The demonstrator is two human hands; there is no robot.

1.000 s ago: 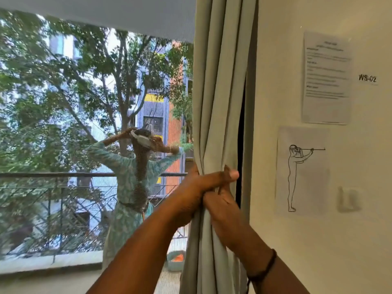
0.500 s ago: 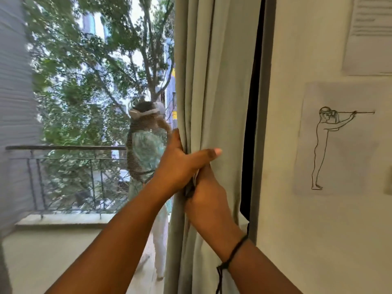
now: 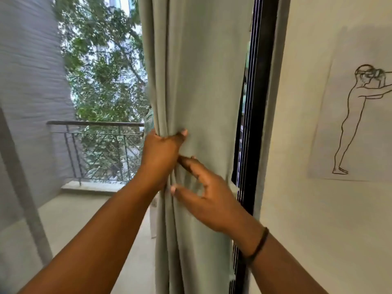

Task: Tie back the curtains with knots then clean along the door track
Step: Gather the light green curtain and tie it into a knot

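Curtain (image 3: 197,81) gathered in left hand (image 3: 161,153) — fingers still clamped round it, right hand (image 3: 210,196) now released — fingers spread open.

The pale green curtain (image 3: 199,85) hangs in long vertical folds beside the dark door frame (image 3: 257,102), bunched at mid-height.

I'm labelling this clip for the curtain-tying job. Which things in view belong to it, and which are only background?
Belongs to the job:
pale green fabric curtain
left hand, gripping the curtain
right hand, open against the curtain
black door frame

Background:
line drawing of a standing figure on paper
metal balcony railing
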